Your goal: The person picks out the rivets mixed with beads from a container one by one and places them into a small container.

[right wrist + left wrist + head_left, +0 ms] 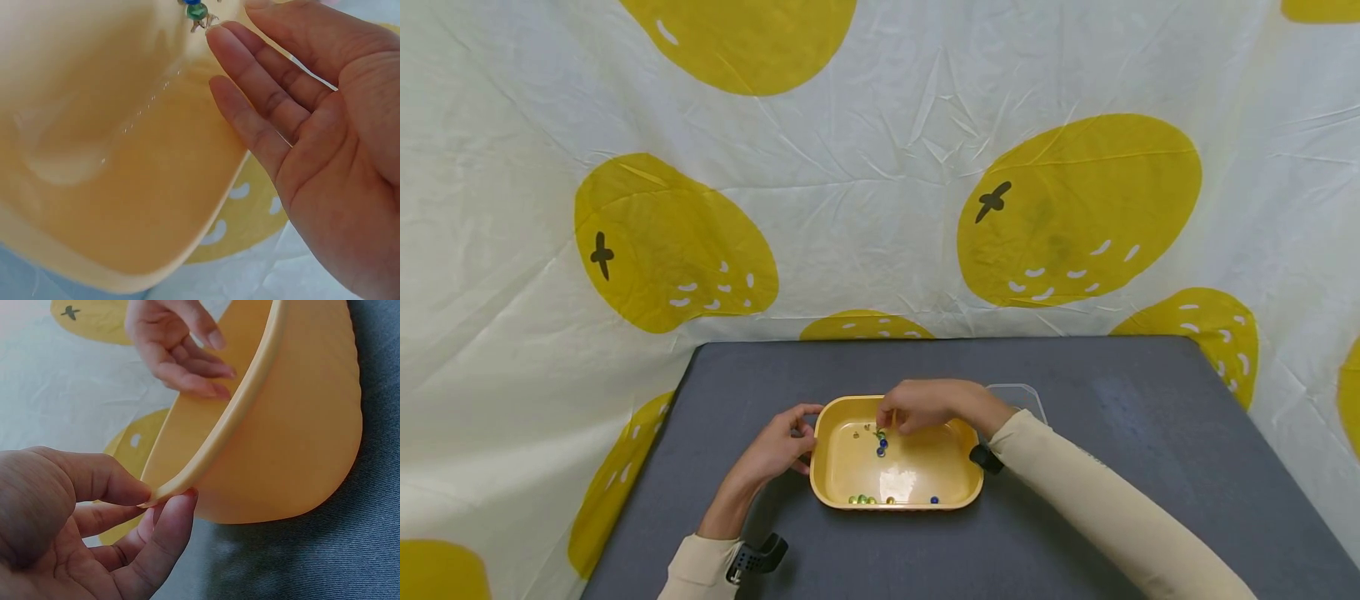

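Note:
A yellow plastic basin (pixel 925 467) stands on the table in the head view. My left hand (pixel 780 442) pinches its left rim between thumb and fingers, as the left wrist view shows up close. Over the basin's far side is my right hand (pixel 917 406), its thumb and fingers apart in the left wrist view. Its fingertips reach close to small glass marbles; a green marble (pixel 197 11) is beside them in the right wrist view. Blue marbles (pixel 882 447) lie in the middle of the basin. Several green and amber marbles (pixel 862 500) rest along its near wall.
A clear plastic container (pixel 1022 392) stands behind the right forearm, partly hidden. The dark grey table (pixel 1120 450) runs back to a white cloth (pixel 865 242) printed with yellow fruit. Black bands (pixel 758 557) are on both wrists.

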A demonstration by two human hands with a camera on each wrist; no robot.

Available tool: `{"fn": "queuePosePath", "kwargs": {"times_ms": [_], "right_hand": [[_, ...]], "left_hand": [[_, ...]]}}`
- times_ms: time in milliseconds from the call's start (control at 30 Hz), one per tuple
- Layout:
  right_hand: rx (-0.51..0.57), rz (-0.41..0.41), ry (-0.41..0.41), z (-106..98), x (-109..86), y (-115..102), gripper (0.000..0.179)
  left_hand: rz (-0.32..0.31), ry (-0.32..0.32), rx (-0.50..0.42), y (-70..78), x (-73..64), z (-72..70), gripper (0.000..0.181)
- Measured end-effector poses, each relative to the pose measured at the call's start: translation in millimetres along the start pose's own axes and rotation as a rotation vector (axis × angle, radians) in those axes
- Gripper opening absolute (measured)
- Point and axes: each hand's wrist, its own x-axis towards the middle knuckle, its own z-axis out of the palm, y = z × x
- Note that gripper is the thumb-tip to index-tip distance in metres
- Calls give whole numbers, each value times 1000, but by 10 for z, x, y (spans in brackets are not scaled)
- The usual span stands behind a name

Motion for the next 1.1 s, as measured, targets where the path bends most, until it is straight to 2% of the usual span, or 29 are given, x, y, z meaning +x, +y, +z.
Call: {"fn": "queuePosePath", "kwargs": {"times_ms": [233, 600, 733, 933, 1100], "right_hand": [[-12, 10, -38, 79, 115, -26, 38], [-27, 52, -71, 141, 230, -60, 42], [-49, 45, -76, 157, 275, -51, 41], [-23, 43, -85, 180, 309, -63, 38], [-14, 37, -87, 200, 305, -80, 29]], "left_hand": [[0, -4, -6, -9, -6, -1, 52], [-4, -2, -7, 3, -3, -4, 52], [-1, -9, -15, 18, -11, -8, 52], [-5, -7, -15, 7, 4, -6, 52], [-2, -2, -14, -17, 18, -7, 52]]}}
